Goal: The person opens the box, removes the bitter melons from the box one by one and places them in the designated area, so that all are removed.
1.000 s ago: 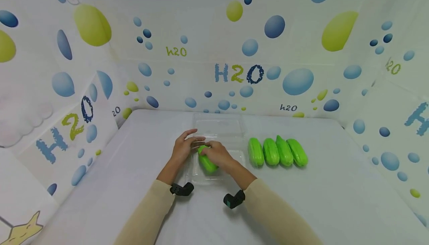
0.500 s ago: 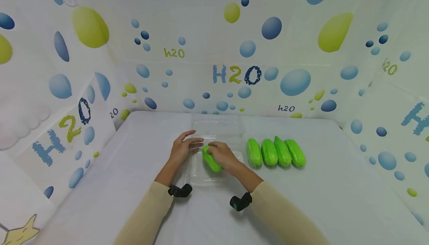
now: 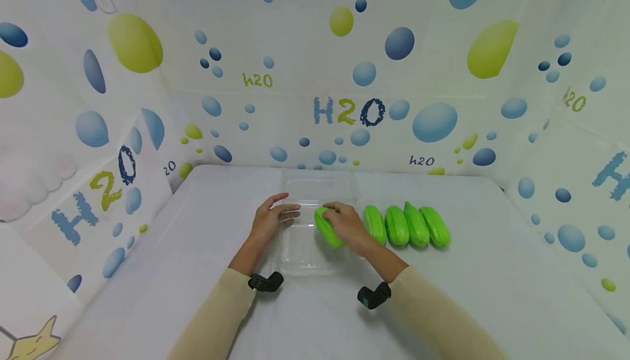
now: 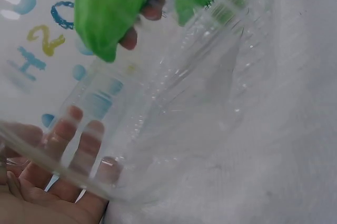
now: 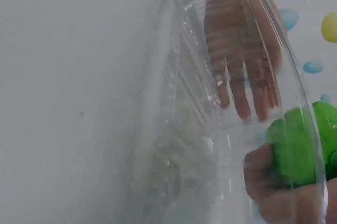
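Observation:
My right hand [image 3: 350,230] grips a bright green bitter melon [image 3: 327,230], ridged and tapering to a point, above the right side of a clear plastic clamshell box [image 3: 300,259]. In the left wrist view the melon [image 4: 108,16] hangs tip down with fingers wrapped round its side. The box lies open, its lid [image 3: 317,185] folded back toward the wall. My left hand [image 3: 268,220] stays at the box's left edge, fingers extended and spread. Through the clear plastic, the left fingers [image 4: 87,145] show in the left wrist view.
Several more green melons [image 3: 397,226] lie side by side in a row right of the box. A white cloth [image 3: 467,294] covers the table. Behind it hangs a printed sheet [image 3: 295,48] with blue and yellow-green drops.
My right hand has lifted the melon from the left of the box and carried it rightward, toward the row. My left hand has barely moved.

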The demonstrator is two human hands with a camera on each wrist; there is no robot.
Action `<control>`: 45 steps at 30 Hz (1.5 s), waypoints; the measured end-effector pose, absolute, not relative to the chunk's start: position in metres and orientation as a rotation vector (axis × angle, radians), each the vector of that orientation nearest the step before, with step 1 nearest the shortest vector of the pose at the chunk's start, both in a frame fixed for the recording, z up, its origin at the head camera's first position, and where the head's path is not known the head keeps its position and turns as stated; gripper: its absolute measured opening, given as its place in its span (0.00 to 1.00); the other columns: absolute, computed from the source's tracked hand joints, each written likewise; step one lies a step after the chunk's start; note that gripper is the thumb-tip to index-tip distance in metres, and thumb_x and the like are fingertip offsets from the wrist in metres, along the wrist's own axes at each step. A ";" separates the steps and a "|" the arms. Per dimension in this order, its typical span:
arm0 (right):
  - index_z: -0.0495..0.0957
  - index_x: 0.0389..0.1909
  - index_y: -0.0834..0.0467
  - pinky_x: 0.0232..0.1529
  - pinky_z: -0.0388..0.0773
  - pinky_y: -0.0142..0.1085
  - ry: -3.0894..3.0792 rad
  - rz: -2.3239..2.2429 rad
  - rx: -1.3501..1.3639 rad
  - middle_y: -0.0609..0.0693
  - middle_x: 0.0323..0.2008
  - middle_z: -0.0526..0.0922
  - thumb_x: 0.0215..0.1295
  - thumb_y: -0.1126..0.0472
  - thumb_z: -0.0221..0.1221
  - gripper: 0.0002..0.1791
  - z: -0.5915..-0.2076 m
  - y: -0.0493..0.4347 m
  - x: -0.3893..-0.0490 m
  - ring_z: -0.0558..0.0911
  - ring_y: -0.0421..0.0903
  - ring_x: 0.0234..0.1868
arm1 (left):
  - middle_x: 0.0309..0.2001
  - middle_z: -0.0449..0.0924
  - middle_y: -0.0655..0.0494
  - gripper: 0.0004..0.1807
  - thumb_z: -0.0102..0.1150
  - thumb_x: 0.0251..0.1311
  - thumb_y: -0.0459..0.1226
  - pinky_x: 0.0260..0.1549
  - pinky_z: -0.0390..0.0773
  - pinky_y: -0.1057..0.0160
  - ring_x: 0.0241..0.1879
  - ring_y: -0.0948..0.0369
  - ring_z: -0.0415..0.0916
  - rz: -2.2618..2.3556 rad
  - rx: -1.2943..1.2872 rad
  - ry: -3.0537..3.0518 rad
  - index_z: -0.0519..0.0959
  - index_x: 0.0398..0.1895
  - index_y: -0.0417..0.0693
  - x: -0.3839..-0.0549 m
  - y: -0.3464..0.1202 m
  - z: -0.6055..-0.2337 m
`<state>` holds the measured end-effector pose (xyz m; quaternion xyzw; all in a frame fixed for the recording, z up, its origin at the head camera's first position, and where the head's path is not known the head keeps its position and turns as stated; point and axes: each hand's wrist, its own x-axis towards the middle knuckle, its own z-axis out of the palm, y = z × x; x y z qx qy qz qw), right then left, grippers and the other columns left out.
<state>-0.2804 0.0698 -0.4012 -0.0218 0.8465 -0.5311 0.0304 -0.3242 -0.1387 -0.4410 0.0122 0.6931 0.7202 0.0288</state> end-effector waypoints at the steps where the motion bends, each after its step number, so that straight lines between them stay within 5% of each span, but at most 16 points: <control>1: 0.77 0.65 0.57 0.41 0.75 0.36 2.611 -1.650 -0.061 0.52 0.52 0.82 0.71 0.53 0.53 0.25 -0.400 0.073 -0.281 0.77 0.47 0.43 | 0.54 0.85 0.43 0.24 0.45 0.77 0.35 0.58 0.80 0.50 0.55 0.48 0.83 2.224 0.041 2.138 0.65 0.73 0.43 -0.324 -0.139 -0.441; 10: 0.77 0.66 0.54 0.35 0.75 0.34 2.553 -1.763 -0.059 0.53 0.50 0.81 0.71 0.54 0.53 0.24 -0.396 0.093 -0.279 0.77 0.45 0.36 | 0.55 0.84 0.42 0.23 0.45 0.77 0.35 0.59 0.79 0.48 0.56 0.47 0.83 2.248 0.046 2.128 0.65 0.73 0.43 -0.323 -0.141 -0.441; 31: 0.71 0.71 0.55 0.51 0.75 0.40 2.675 -1.770 -0.142 0.54 0.62 0.78 0.76 0.54 0.50 0.25 -0.389 0.144 -0.270 0.77 0.50 0.52 | 0.54 0.85 0.42 0.23 0.45 0.78 0.34 0.59 0.79 0.49 0.55 0.48 0.83 2.276 0.031 2.074 0.65 0.73 0.42 -0.320 -0.140 -0.438; 45: 0.73 0.69 0.57 0.36 0.73 0.35 2.781 -1.778 -0.075 0.57 0.46 0.80 0.76 0.56 0.49 0.24 -0.396 0.167 -0.278 0.73 0.46 0.35 | 0.54 0.84 0.42 0.23 0.45 0.77 0.34 0.60 0.78 0.49 0.55 0.48 0.83 2.268 0.019 2.090 0.66 0.73 0.43 -0.320 -0.138 -0.439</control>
